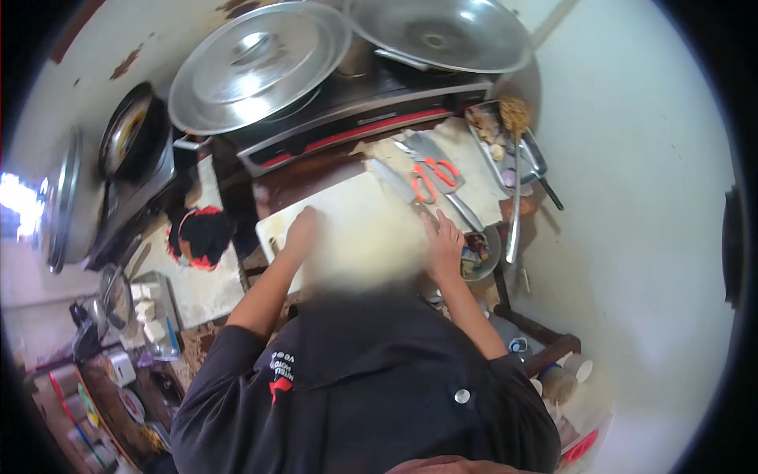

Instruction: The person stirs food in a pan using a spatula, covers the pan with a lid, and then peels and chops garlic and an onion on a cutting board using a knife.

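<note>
A white cutting board (355, 209) lies in front of my body, its near part smeared by a blur. My left hand (302, 231) is at the board's left end by the handle slot, its fingers curled and partly hidden. At the board's right side my right hand (445, 246) closes round the handle of a kitchen knife (392, 182), whose blade points away to the upper left. Just beyond the knife lie orange-handled scissors (425, 184) and a cleaver (439, 164) with a metal handle, on a pale sheet (479, 189).
A two-burner stove (363, 122) carries a lidded pan (260, 67) and a wide wok (442, 35). Right of the sheet, a metal tray (534, 162) holds food and a long ladle (515, 213). A bowl of scraps (489, 254) sits beside my right hand. White blocks fill a left-hand tray (167, 296).
</note>
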`<state>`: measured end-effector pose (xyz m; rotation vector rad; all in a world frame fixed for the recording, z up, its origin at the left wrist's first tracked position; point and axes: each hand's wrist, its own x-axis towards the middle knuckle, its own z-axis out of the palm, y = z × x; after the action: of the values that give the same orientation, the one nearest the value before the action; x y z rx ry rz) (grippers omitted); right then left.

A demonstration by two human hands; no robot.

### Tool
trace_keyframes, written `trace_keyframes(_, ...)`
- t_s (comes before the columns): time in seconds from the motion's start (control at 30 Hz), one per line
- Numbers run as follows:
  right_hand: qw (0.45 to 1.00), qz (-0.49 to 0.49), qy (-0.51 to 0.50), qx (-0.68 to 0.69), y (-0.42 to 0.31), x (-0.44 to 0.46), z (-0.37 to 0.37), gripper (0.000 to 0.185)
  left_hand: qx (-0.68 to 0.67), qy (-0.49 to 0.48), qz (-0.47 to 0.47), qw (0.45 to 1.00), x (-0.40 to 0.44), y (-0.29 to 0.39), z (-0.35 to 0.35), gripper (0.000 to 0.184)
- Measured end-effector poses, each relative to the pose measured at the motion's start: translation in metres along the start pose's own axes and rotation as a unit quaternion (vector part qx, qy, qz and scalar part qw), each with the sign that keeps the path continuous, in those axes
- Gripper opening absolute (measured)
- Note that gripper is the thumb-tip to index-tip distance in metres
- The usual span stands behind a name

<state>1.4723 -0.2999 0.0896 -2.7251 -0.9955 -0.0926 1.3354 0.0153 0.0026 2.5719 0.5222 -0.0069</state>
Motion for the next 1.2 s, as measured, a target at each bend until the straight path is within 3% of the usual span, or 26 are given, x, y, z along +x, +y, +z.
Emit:
trace_keyframes(0.17,0.985,0.12,0.124,-0.005,0.074,0.028,-0.028,0.056,-0.05,0.031,0.032,0.998,-0.014,0.039,-0.007,0.025)
trace_keyframes(0.23,0.98,0.13,0.144,-0.051,0.114,0.058,-0.032,0.043,-0.024,0.034,0.033,0.999,-0.019,0.049,-0.009,0.025)
trace_keyframes(0.3,0.987,0.099,0.08,-0.098,0.152,0.094,-0.033,0.032,0.011,0.034,0.036,0.999,-0.024,0.063,-0.015,0.025)
trace_keyframes(0.4,0.974,0.08,0.006,-0.21,0.199,0.13,-0.011,0.031,0.012,0.045,0.036,0.998,-0.028,0.062,-0.012,0.025)
trace_keyframes(0.5,0.972,0.106,-0.012,-0.209,0.214,0.16,-0.006,0.032,0.018,0.054,0.046,0.997,-0.03,0.053,-0.007,0.024)
trace_keyframes(0.6,0.968,0.065,0.044,-0.239,0.218,0.181,0.01,0.03,-0.004,0.052,0.023,0.998,-0.039,0.069,-0.025,0.023)
trace_keyframes(0.7,0.973,0.091,-0.064,-0.204,0.216,0.197,0.016,0.028,-0.03,0.054,0.008,0.998,-0.044,0.064,-0.028,0.023)
trace_keyframes(0.8,0.951,0.101,-0.086,-0.279,0.234,0.214,0.035,0.022,-0.073,0.07,-0.029,0.994,-0.053,0.055,-0.027,0.024)
trace_keyframes(0.87,0.964,0.11,-0.054,-0.237,0.248,0.22,0.042,0.02,-0.111,0.101,-0.025,0.988,-0.051,0.018,0.007,0.023)
trace_keyframes(0.9,0.967,0.094,0.08,-0.221,0.242,0.215,0.036,0.025,-0.132,0.111,-0.017,0.985,-0.05,-0.004,0.021,0.022)
trace_keyframes(0.93,0.965,0.13,0.134,-0.183,0.193,0.211,-0.005,0.031,-0.188,0.05,-0.095,0.976,-0.045,-0.01,0.02,0.022)
trace_keyframes(1.0,0.974,0.053,0.173,-0.133,0.128,0.196,-0.023,0.035,-0.371,-0.01,-0.179,0.911,-0.028,0.031,-0.014,0.024)
trace_keyframes(1.03,0.974,0.02,0.197,-0.11,0.103,0.186,-0.026,0.037,-0.411,-0.002,-0.139,0.901,-0.022,0.044,-0.031,0.025)
trace_keyframes(1.07,0.986,-0.043,0.129,0.099,0.08,0.172,-0.008,0.041,-0.45,0.003,-0.098,0.887,-0.016,0.057,-0.048,0.027)
trace_keyframes(1.1,0.977,0.012,-0.052,0.207,0.029,0.159,-0.016,0.046,-0.406,0.016,-0.011,0.914,-0.012,0.041,-0.034,0.028)
trace_keyframes(1.17,0.977,-0.143,-0.024,0.158,-0.033,0.125,0.019,0.046,-0.508,-0.016,-0.015,0.861,-0.006,0.03,-0.028,0.028)
trace_keyframes(1.2,0.976,-0.144,-0.095,0.134,-0.059,0.119,0.029,0.05,-0.641,-0.058,-0.106,0.758,-0.003,0.03,-0.033,0.028)
